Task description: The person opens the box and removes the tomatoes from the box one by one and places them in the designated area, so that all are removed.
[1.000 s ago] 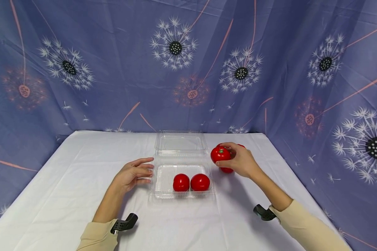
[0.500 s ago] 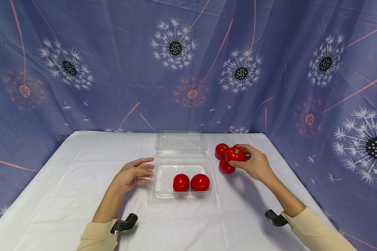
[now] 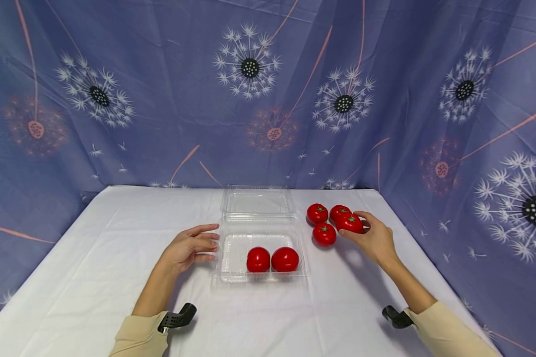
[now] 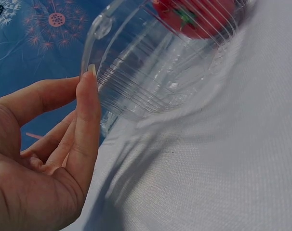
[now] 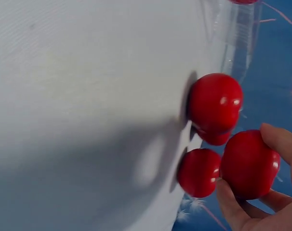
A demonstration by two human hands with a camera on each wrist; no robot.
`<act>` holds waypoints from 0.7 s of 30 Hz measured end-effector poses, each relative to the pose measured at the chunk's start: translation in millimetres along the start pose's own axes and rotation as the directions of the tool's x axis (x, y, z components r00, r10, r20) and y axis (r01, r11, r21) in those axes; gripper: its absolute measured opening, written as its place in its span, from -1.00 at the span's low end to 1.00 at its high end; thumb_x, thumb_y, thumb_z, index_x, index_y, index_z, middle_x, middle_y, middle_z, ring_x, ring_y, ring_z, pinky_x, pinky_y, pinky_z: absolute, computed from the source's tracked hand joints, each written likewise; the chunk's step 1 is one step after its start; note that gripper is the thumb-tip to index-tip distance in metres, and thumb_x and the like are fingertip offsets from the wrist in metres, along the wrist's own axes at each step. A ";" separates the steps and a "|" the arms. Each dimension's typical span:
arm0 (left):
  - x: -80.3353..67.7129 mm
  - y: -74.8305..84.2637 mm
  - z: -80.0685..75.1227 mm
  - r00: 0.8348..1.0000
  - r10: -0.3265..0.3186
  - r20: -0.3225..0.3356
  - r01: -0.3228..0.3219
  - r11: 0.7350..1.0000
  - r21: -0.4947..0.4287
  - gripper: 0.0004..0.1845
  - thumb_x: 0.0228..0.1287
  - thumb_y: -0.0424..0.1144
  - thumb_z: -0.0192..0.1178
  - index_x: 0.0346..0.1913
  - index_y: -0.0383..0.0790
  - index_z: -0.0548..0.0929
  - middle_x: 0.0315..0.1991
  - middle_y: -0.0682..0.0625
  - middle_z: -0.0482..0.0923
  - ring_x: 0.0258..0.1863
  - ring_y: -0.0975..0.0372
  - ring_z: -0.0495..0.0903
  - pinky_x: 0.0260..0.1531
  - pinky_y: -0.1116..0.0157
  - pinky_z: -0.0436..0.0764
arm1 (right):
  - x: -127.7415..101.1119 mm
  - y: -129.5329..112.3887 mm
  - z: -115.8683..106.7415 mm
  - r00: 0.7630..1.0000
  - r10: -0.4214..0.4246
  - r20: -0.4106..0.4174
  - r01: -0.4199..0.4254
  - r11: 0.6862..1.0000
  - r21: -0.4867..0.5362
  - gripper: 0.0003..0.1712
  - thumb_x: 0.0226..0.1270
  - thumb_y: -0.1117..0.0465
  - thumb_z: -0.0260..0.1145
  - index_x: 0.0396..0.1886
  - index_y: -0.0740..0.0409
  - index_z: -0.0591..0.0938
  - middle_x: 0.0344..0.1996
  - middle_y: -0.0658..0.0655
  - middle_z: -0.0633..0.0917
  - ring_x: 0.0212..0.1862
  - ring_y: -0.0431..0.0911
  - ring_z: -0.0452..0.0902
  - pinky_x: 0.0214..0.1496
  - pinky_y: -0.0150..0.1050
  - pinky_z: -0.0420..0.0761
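Note:
My right hand holds a red tomato between thumb and fingers at the right of the table. Beside it are three more tomatoes: a near one, a far left one, and one partly hidden behind the held tomato. In the right wrist view the held tomato overlaps a neighbour. My left hand has its fingers spread at the left rim of a clear plastic container. Two tomatoes sit in its base, one left and one right.
The container's hinged lid lies open behind its base. A white cloth covers the table. A blue curtain with dandelion prints hangs behind and along the right side.
My right hand has moved right with the tomato, from the left side of the group to its right side, uncovering the other tomatoes. The left hand and the container have stayed put.

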State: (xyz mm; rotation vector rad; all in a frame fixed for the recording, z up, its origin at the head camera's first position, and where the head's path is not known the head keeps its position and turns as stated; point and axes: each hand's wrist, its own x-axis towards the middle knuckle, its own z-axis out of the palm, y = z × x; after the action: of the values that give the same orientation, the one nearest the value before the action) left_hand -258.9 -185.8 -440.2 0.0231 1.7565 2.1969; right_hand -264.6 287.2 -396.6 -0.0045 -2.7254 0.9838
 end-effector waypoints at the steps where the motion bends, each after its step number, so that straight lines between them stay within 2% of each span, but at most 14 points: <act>1: 0.1 -0.1 0.0 1.000 0.000 -0.001 0.000 1.000 0.001 -0.28 0.24 -0.52 0.26 0.48 -0.35 0.33 0.00 -0.04 0.65 -0.27 0.22 0.74 -0.31 0.29 0.77 | -0.4 2.4 0.7 1.000 0.002 -0.010 -0.002 1.000 -0.001 -0.13 0.16 -0.15 0.54 0.38 0.17 0.49 0.07 0.39 0.70 0.02 0.22 0.67 0.08 0.16 0.50; 3: 0.3 -0.2 0.1 1.000 0.000 -0.002 0.000 1.000 0.002 -0.28 0.24 -0.52 0.25 0.48 -0.35 0.33 0.00 -0.04 0.65 -0.27 0.22 0.74 -0.31 0.29 0.77 | -0.5 7.8 2.4 1.000 0.006 -0.026 -0.006 1.000 -0.001 -0.13 0.16 -0.15 0.54 0.37 0.19 0.49 0.07 0.40 0.70 0.03 0.23 0.66 0.10 0.20 0.43; 8: 0.8 -0.9 0.2 1.000 0.000 0.003 0.000 1.000 0.004 -0.27 0.24 -0.52 0.25 0.49 -0.36 0.31 0.01 -0.04 0.65 -0.26 0.22 0.74 -0.30 0.29 0.77 | -0.7 18.6 7.5 0.998 0.029 -0.052 -0.030 0.999 -0.018 -0.13 0.16 -0.14 0.54 0.36 0.22 0.50 0.07 0.42 0.70 0.05 0.24 0.65 0.06 0.16 0.54; 21: 0.3 -0.3 0.5 1.000 0.007 0.002 -0.007 1.000 0.006 -0.27 0.24 -0.52 0.25 0.49 -0.36 0.32 0.01 -0.06 0.65 -0.25 0.20 0.74 -0.30 0.29 0.77 | 2.0 29.7 19.1 0.998 0.062 -0.033 -0.064 0.997 -0.038 -0.16 0.20 -0.06 0.52 0.38 0.24 0.48 0.07 0.45 0.67 0.08 0.32 0.57 0.08 0.20 0.62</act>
State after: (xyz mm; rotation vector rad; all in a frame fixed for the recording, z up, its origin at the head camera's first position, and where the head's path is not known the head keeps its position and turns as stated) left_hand -258.9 -185.1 -440.5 0.0327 1.7643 2.1955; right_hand -273.2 298.3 -429.0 -0.1125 -2.7304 0.9392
